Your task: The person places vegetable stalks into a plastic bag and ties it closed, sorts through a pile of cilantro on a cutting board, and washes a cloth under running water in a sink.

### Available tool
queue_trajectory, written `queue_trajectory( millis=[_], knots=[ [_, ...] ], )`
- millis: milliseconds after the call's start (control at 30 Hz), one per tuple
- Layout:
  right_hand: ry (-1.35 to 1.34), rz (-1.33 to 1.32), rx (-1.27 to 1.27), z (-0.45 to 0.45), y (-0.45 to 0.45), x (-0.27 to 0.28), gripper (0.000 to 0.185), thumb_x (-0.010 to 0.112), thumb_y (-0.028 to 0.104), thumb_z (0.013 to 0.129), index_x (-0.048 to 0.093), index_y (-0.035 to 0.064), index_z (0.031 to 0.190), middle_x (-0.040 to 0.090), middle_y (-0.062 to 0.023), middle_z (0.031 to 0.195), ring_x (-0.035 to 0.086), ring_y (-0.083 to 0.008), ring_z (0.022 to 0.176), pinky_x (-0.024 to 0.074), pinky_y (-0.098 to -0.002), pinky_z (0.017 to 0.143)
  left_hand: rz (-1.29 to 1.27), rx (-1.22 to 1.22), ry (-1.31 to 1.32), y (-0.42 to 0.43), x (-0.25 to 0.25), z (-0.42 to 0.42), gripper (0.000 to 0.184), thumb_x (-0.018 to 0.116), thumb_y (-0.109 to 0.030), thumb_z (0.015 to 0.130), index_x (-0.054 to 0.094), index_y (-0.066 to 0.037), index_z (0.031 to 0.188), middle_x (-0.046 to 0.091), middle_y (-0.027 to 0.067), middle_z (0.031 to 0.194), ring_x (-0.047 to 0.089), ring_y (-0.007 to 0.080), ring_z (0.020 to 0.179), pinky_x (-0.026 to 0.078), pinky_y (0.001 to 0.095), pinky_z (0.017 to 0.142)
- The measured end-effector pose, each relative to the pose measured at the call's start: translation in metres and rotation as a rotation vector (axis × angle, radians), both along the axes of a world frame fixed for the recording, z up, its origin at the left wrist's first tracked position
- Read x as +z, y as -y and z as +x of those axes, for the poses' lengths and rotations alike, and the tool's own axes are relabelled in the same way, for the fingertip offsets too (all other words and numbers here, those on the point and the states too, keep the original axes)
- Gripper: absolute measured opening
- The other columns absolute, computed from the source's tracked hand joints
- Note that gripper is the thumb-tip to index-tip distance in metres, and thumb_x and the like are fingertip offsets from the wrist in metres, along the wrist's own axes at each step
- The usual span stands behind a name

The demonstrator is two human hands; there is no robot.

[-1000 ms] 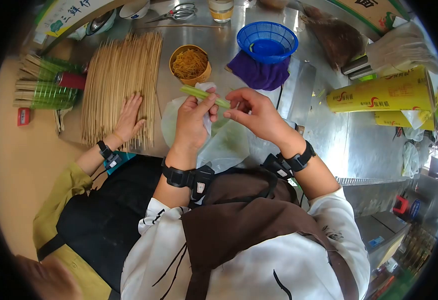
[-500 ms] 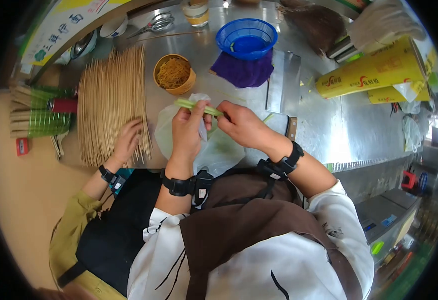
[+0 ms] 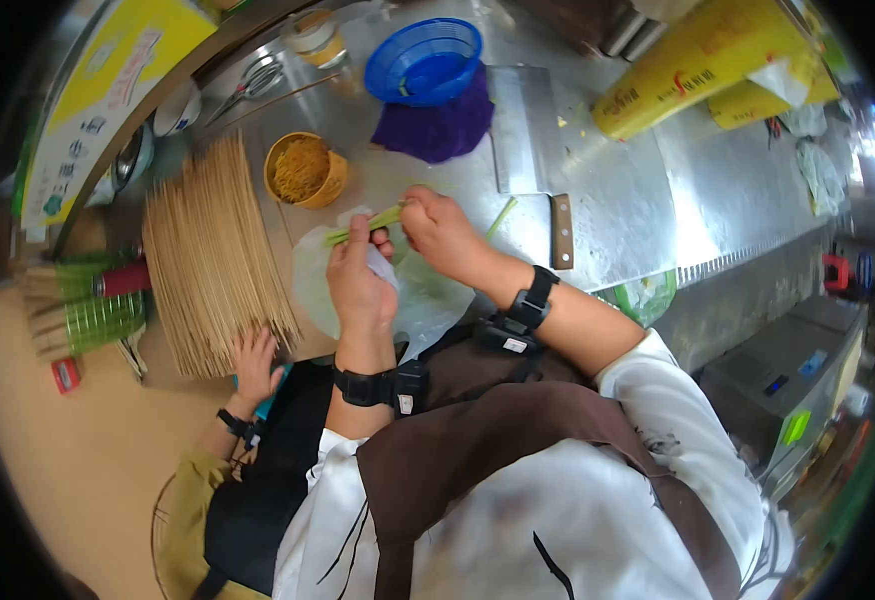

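Pale green stalks (image 3: 338, 238) are gripped between thumb and fingers of my left hand (image 3: 363, 275), which also has a white cloth or tissue (image 3: 382, 264) against its palm. At the stalks' right end my right hand (image 3: 443, 232) is closed around them. Beneath both hands lies a translucent plastic sheet or bag (image 3: 428, 300) on the metal table. A round container of orange-brown shreds (image 3: 301, 170) stands just beyond my left hand. To the right of my right hand lies a cleaver (image 3: 525, 130) with a wooden handle, and a thin green strip (image 3: 502, 217) is beside it.
Many wooden skewers (image 3: 213, 260) lie at the left, with a co-worker's hand (image 3: 254, 367) at their near end. A blue basket (image 3: 424, 62) rests by a purple cloth (image 3: 438, 125). Scissors (image 3: 261, 75), a glass (image 3: 315, 38) and yellow boxes (image 3: 698, 75) stand farther back.
The view has turned and shifted right, so table items appear farther left. My right hand has closed on the stalks' end. The co-worker's hand has moved to the skewers' near end.
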State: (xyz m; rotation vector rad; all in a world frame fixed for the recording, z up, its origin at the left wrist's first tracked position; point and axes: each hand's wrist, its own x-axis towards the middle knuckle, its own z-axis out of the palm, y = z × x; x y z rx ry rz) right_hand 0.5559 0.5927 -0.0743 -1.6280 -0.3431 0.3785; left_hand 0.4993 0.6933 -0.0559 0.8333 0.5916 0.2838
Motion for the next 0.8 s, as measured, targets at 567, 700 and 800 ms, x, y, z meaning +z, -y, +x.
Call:
queue_trajectory(
  millis=[567, 700, 800],
  knots=[
    [0.132, -0.211, -1.165, -0.083, 0.424, -0.045, 0.021, 0.044, 0.015, 0.088, 0.056, -0.0011, 0.086, 0.056, -0.0098, 0.079, 0.054, -0.0163, 0.066, 0.0443, -0.0256, 0.058, 0.221, -0.156, -0.145, -0.05, 0.017, 0.0, 0.018, 0.059, -0.017, 0.085, 0.055, -0.003, 0.096, 0.052, 0.0002, 0.079, 0.045, 0.0052, 0.066, 0.035, 0.0167, 0.056],
    [0.258, -1.37, -1.062, -0.098, 0.438, -0.087, 0.036, 0.056, 0.018, 0.083, 0.052, 0.0037, 0.116, 0.041, -0.0242, 0.124, 0.047, -0.0371, 0.108, 0.0417, -0.0381, 0.088, 0.177, -0.206, -0.178, -0.055, 0.017, -0.005, 0.019, 0.059, -0.016, 0.085, 0.055, -0.002, 0.097, 0.054, 0.0015, 0.08, 0.045, 0.0055, 0.062, 0.034, 0.0165, 0.05],
    [0.284, -0.982, -1.047, -0.062, 0.396, -0.042, 0.027, 0.058, 0.014, 0.083, 0.057, 0.0024, 0.108, 0.055, -0.017, 0.106, 0.056, -0.0296, 0.091, 0.0456, -0.0348, 0.078, 0.155, -0.216, -0.166, -0.06, 0.022, -0.007, 0.019, 0.059, -0.014, 0.085, 0.055, -0.001, 0.098, 0.055, 0.003, 0.079, 0.045, 0.0052, 0.059, 0.034, 0.0166, 0.046]
  ],
)
